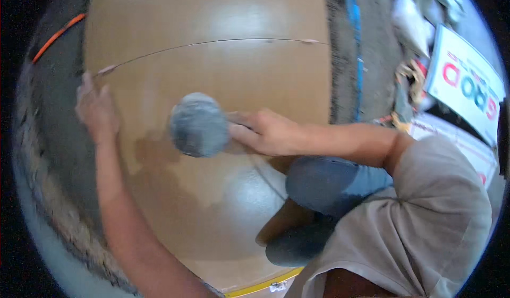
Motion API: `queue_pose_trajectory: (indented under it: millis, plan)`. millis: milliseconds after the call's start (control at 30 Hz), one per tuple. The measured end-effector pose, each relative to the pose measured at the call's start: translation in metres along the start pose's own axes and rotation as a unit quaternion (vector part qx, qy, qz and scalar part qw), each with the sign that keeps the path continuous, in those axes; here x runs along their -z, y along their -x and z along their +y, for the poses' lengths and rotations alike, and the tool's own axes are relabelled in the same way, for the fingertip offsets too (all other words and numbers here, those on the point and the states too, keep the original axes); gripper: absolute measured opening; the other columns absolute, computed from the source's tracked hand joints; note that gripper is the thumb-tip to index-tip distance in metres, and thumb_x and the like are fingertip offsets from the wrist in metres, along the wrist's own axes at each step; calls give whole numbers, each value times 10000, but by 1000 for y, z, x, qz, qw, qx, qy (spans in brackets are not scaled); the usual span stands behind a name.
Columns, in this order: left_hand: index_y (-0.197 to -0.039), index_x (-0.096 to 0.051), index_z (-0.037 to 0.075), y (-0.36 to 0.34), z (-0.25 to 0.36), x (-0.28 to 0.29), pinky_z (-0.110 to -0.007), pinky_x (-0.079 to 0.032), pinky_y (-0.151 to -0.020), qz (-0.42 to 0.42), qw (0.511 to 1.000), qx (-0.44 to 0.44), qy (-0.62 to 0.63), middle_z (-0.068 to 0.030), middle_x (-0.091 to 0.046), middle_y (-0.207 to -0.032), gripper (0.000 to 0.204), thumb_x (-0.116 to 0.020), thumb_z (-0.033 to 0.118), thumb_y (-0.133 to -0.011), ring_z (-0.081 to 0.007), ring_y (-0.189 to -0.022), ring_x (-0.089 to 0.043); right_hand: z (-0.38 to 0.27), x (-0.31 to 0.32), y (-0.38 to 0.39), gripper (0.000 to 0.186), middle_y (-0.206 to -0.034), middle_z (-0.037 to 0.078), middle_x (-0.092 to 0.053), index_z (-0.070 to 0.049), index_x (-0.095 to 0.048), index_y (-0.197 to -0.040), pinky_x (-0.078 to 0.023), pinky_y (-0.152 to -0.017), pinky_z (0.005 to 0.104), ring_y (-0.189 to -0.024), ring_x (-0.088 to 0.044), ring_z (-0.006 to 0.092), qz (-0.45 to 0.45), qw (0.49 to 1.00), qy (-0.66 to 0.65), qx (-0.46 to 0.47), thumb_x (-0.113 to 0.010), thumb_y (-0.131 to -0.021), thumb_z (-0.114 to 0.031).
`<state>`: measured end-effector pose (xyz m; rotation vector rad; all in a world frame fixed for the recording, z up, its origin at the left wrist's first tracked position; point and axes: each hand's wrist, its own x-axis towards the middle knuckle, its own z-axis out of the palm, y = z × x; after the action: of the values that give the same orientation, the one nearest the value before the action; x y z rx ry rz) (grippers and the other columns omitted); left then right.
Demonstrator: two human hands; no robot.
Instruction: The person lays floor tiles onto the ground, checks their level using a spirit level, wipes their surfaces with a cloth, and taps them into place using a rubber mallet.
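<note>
Right hand (pixel 268 133) gripping one grey mallet (pixel 198 124) (left hand (pixel 95 109) flat on one tile (pixel 212 75)).

Floor tile (pixel 212 64): tan, smooth, glossy, damp patch near middle. Round pad (pixel 199 124): grey, matt, fuzzy. Mortar bed (pixel 58 138) alongside: grey, rough, gritty.

Left hand (pixel 95 109) flat, spread; right hand (pixel 265 133) with fingers closed.

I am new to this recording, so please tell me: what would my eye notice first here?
First, the round grey mallet head at the centre, gripped by the right hand over a large glossy tan floor tile. The left hand lies flat at the tile's left edge, beside rough grey mortar.
</note>
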<state>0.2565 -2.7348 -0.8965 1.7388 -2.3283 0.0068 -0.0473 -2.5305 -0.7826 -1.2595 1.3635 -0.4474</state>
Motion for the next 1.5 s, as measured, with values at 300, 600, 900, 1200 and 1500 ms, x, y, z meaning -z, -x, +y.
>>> queue_pose_trajectory:
  millis: [300,600,900,1200,1500]
  plan:
    - [-1449,-183,123,9,5,0,-543,-135,-1099,-17,999,30,-25,-113,-315,-1444,594,-388,353,-942,-303,-1363,-224,-24,-17,-29,362,-868,204,-649,-43,-562,-1146,-498,-733,404,-785,-642,335,-27,999,-21,17,-448,-953,-327]
    - [-1448,-179,118,9,7,5,-534,-121,-1108,-48,998,41,-14,-112,-300,-1451,595,-384,341,-935,-303,-1371,-202,-30,-18,-42,354,-979,227,-632,-23,-565,-1151,-481,-799,388,-880,-638,337,-32,997,-4,-64,-479,-945,-298]
    - [-1432,-229,93,10,5,4,-546,-154,-1089,-20,1000,16,-10,-111,-298,-1457,561,-375,334,-946,-321,-1362,-223,-38,-23,-50,347,-912,244,-629,-8,-574,-1108,-476,-780,403,-850,-624,372,-3,999,-8,34,-459,-949,-294]
    - [-1421,-286,149,10,1,3,-546,-167,-1091,-37,997,1,-71,-35,-228,-1499,506,-350,327,-952,-295,-1374,-206,-32,-22,-45,358,-871,243,-627,-2,-577,-1087,-486,-743,407,-800,-626,378,-2,1000,18,-20,-471,-942,-312]
    - [-1428,-277,164,11,2,0,-547,-159,-1096,-44,996,3,-80,-25,-219,-1507,506,-339,334,-955,-284,-1381,-198,-1,4,-13,359,-1023,224,-622,-19,-548,-1170,-474,-818,390,-929,-622,338,-1,997,21,-78,-451,-951,-287]
